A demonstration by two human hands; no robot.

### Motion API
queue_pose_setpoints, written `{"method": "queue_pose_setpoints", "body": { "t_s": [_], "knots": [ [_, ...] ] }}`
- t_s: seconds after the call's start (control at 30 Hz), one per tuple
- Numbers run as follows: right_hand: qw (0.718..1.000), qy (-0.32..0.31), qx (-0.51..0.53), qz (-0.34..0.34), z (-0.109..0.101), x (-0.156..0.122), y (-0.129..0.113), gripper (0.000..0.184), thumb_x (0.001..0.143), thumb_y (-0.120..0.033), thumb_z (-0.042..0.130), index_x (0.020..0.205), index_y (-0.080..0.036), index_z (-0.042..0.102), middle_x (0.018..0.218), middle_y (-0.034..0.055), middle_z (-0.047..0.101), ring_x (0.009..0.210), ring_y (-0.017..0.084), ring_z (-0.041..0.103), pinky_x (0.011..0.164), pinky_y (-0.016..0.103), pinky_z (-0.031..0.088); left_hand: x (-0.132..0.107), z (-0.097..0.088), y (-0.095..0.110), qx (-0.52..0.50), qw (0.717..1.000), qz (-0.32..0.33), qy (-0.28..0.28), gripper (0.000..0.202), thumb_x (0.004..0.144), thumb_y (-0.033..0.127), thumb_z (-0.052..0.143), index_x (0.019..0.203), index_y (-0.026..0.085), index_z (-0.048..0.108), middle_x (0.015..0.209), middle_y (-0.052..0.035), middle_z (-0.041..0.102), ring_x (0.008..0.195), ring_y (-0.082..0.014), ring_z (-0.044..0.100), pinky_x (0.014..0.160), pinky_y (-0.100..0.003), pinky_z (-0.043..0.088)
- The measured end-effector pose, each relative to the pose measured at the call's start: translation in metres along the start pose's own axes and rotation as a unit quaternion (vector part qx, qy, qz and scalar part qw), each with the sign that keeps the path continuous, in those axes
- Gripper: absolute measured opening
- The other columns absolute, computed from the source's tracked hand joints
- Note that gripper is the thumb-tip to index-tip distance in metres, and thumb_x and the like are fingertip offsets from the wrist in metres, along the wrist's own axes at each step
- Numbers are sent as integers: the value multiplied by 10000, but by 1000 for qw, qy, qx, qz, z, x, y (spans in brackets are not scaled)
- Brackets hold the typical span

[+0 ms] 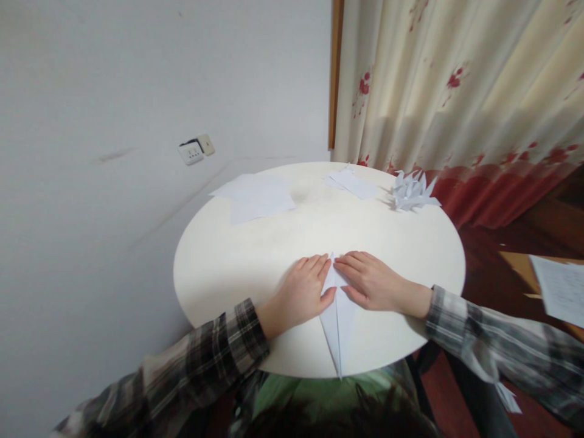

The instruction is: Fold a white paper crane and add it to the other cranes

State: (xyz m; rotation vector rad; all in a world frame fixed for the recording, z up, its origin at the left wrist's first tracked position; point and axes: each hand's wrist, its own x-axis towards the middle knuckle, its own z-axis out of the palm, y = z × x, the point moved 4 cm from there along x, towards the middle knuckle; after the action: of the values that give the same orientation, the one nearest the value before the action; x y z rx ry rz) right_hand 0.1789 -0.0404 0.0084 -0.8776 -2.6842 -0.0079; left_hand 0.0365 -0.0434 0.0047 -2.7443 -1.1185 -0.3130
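Observation:
A folded sheet of white paper [338, 331], kite-shaped with a crease down its middle, lies on the table close to the near edge. Its long point faces me and reaches the rim. My left hand [303, 291] rests on its upper left side, fingers flat and thumb near the middle line. On the upper right side lies my right hand [373, 283], its fingers also stretched out flat and its thumb close to the other thumb. Both hands press down on the paper and cover parts of its side edges. The far tip shows between the fingertips.
The round white table [214, 267] bears loose white sheets [260, 198] at the far left and smaller paper pieces [353, 182] at the back. A cluster of folded paper cranes [412, 191] sits at the back right. Beyond are a wall and a curtain [456, 109].

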Motion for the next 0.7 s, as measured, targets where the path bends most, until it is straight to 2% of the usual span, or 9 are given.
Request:
{"method": "queue_pose_setpoints", "body": {
  "t_s": [0.27,0.5,0.7],
  "knots": [
    [1000,2,-1,-11,-2,1,0,418,835,-299,438,1182,-72,485,1054,163,548,1040,262,453,824,431,425,-1,0,1,9,1000,-4,8,506,860,352,423,1248,28,436,1321,-183,453,1204,-266,435,992,-404,325],
    [1000,-2,-4,-7,-2,4,2,437,827,-343,455,1177,-83,494,1019,148,547,995,252,458,800,416,421,-4,-3,10,38,998,14,43,421,863,326,442,1112,4,552,1125,-184,605,1024,-270,560,874,-382,431],
    [1000,-5,-10,25,0,5,3,467,827,-382,460,1180,-78,490,1052,153,520,975,251,453,809,411,418,-4,-2,10,16,999,14,39,381,850,315,460,1097,36,540,1118,-167,593,1040,-267,535,890,-384,432]
  ]
}}
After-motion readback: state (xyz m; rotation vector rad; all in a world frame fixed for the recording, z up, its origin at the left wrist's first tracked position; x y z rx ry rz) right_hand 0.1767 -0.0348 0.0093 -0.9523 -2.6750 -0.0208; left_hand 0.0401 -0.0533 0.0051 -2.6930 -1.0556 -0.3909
